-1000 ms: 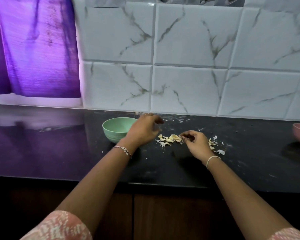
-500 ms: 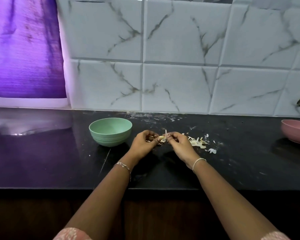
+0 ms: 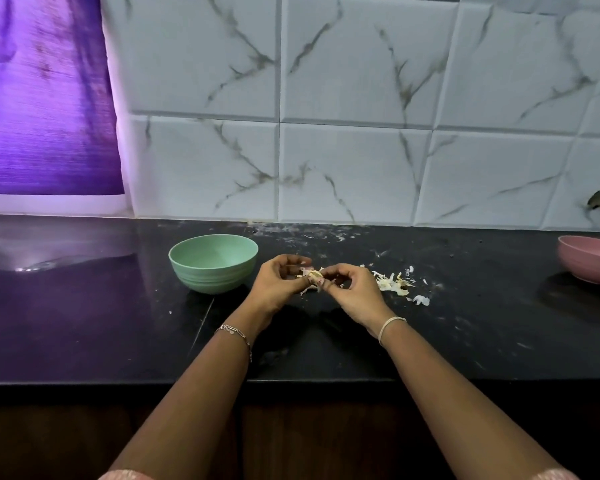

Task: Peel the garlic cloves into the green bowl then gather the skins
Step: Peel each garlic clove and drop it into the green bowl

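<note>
A garlic clove [image 3: 313,275] is being pinched between the left hand [image 3: 277,284] and the right hand [image 3: 353,289], just right of the green bowl [image 3: 210,279]. If its clinging skin is being tugged too sharply, the clove could be flicked past the bowl, and the loose skins [image 3: 392,282] lying farther right could be scattered.

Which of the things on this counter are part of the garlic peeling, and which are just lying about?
Part of the job: garlic clove, pinched by left hand and right hand; green bowl; loose skins on the counter.
Lying about: pink bowl, far right; purple curtain.
</note>
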The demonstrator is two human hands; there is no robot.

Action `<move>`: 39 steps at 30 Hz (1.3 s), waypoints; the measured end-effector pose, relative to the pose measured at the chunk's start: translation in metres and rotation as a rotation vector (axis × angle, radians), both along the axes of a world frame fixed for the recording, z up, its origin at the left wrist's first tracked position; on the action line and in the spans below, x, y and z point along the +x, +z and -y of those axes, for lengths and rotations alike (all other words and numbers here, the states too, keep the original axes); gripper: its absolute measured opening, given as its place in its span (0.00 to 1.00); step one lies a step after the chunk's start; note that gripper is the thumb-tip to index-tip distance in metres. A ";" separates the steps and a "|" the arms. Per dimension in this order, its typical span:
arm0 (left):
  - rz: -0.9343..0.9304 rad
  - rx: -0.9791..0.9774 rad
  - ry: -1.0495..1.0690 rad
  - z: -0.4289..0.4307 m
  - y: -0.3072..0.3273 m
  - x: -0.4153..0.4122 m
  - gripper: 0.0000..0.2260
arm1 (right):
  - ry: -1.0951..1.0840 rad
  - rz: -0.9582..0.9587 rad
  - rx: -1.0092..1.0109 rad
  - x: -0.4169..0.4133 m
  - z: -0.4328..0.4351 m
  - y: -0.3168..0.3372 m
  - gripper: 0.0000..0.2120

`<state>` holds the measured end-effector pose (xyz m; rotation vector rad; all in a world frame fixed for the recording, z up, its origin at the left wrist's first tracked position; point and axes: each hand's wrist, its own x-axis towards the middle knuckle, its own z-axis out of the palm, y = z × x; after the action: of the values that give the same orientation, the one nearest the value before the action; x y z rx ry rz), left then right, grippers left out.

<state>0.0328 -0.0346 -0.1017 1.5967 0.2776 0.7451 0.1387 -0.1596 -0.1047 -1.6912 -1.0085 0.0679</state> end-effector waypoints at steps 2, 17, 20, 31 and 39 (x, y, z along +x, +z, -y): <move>0.016 -0.033 -0.004 0.001 -0.001 0.000 0.11 | 0.011 -0.016 0.028 -0.001 0.000 0.001 0.07; 0.001 -0.167 -0.115 0.008 0.000 -0.004 0.05 | 0.006 -0.096 0.069 -0.005 0.000 0.003 0.04; -0.010 -0.179 -0.135 0.011 0.001 -0.005 0.06 | -0.096 -0.003 0.040 -0.005 -0.002 0.001 0.05; -0.034 -0.112 -0.090 0.014 0.001 0.002 0.05 | -0.323 0.471 -0.134 -0.020 -0.002 0.003 0.05; -0.047 -0.006 -0.037 0.012 -0.001 0.004 0.05 | -0.344 0.769 -0.227 -0.029 0.001 0.002 0.06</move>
<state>0.0365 -0.0469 -0.1024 1.6113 0.2840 0.6783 0.1099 -0.1603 -0.1025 -2.1324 -1.2686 -0.7702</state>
